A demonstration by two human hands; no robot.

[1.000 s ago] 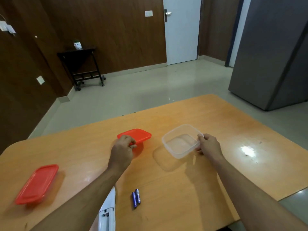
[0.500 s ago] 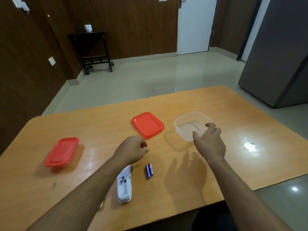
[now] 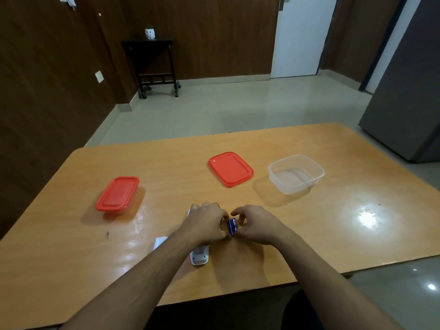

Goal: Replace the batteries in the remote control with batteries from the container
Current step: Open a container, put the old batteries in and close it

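I curl both hands, left hand (image 3: 206,223) and right hand (image 3: 254,223), around the blue batteries (image 3: 232,226) lying beside the white remote control (image 3: 199,256); whether either truly pinches them, I cannot tell; I should lift one, keeping its polarity in mind

batteries (image 3: 232,226) between both hands, lid (image 3: 230,169) left of container (image 3: 296,173)
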